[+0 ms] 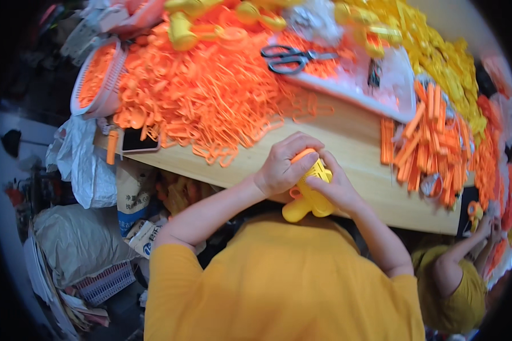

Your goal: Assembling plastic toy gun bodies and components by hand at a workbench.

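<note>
Close in front of my body, at the table's near edge, both my hands are closed around a yellow plastic toy [312, 203] with a stubby handle-like part and orange pieces at its upper end. My left hand [285, 162] wraps over the orange end from the left. My right hand [337, 186] grips the slotted yellow body from the right, its thumb lying across it. The fingers hide much of the toy, so its exact kind does not show.
Loose orange plastic parts [210, 96] heap across the table [347, 142]. Scissors [293, 58] lie by a white tray [352, 98]. Orange sticks [432, 136] with wires pile at right, before yellow parts [438, 51]. A phone [139, 141] sits at the left edge. A co-worker [455, 284] works at right.
</note>
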Motion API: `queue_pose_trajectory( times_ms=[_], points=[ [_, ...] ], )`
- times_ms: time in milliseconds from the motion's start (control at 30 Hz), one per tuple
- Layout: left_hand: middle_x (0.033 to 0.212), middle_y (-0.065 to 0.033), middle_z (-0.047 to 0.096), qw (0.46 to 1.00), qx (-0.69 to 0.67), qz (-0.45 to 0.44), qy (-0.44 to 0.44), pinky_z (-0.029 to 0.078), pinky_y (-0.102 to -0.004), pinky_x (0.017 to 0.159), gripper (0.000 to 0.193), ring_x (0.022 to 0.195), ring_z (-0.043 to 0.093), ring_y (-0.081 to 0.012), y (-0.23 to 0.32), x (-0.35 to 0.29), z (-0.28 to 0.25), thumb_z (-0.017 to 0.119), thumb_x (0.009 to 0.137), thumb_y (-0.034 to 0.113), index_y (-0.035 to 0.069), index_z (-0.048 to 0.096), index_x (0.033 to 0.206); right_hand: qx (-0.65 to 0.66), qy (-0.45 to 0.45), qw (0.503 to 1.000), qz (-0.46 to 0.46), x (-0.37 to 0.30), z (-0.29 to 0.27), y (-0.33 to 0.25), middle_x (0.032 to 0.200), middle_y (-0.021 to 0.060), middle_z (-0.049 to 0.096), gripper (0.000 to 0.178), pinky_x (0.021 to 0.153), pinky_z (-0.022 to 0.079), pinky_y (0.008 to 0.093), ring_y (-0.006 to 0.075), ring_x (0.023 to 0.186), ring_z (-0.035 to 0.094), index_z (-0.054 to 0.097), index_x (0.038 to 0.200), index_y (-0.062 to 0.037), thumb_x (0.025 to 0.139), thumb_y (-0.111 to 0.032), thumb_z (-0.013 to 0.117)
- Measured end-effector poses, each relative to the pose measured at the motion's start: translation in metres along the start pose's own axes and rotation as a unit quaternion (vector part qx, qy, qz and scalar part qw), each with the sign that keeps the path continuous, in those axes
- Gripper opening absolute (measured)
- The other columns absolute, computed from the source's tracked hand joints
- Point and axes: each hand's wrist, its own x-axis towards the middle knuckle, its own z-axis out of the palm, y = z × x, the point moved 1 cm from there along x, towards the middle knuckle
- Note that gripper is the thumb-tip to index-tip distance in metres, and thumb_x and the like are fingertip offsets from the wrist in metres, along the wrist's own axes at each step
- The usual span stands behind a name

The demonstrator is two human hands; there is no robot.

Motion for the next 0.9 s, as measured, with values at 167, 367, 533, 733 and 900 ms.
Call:
queue_pose_trajectory(
  times_ms=[167,367,533,733,900],
  points=[
    [0.09,-0.0058,0.062,0.902,-0.298,-0.297,0.095,0.049,-0.027,0.074,0.027,0.081,0.06,-0.0126,-0.002,0.016,-0.027,0.05,0.093,0.025,0.001,0.062,0.1,0.143,-0.026,0.985,0.093,0.004,-0.039,0.003,0.128,0.0166,0.051,0.06,0.102,0.038,0.0372,0.0248,0.12,0.05,0.037,0.135,-0.0041,0.088,-0.037,0.054],
    [0.089,-0.0055,0.064,0.779,-0.43,-0.441,0.116,0.051,-0.0267,0.07,0.025,0.081,0.061,-0.0115,-0.015,-0.006,0.001,0.048,0.094,0.023,0.003,0.063,0.096,-0.246,-0.155,0.894,-0.34,0.012,-0.013,-0.024,0.137,0.0189,0.043,0.075,0.107,0.029,0.0445,0.034,0.129,0.039,0.042,0.133,-0.0068,0.068,-0.015,0.078],
    [0.087,-0.0016,0.064,0.966,0.026,-0.194,0.168,0.048,-0.0238,0.07,0.014,0.079,0.057,-0.0075,-0.016,0.011,-0.054,0.061,0.089,0.015,0.004,0.067,0.096,-0.232,-0.081,0.917,-0.313,0.01,-0.009,-0.014,0.114,0.0138,0.06,0.066,0.094,0.044,0.0399,0.0294,0.106,0.058,0.05,0.121,-0.0053,0.063,-0.012,0.081],
    [0.081,-0.0018,0.067,0.827,0.287,-0.048,0.48,0.047,-0.0243,0.064,0.018,0.071,0.058,-0.0065,-0.023,0.048,-0.265,0.067,0.084,0.018,0.002,0.067,0.093,-0.117,0.077,0.985,-0.104,0.011,-0.015,0.001,0.101,0.0053,0.057,0.064,0.084,0.047,0.0326,0.0162,0.092,0.058,0.045,0.111,-0.0062,0.058,-0.006,0.082],
    [0.074,-0.0055,0.067,0.788,0.373,-0.165,0.461,0.05,-0.0285,0.064,0.018,0.064,0.062,-0.015,-0.046,0.019,-0.396,0.069,0.078,0.019,0.003,0.068,0.088,-0.113,0.089,0.983,-0.116,0.015,-0.013,0.007,0.101,0.0043,0.054,0.061,0.085,0.047,0.0318,0.0153,0.093,0.057,0.043,0.112,-0.0072,0.062,-0.005,0.078]
  ],
)
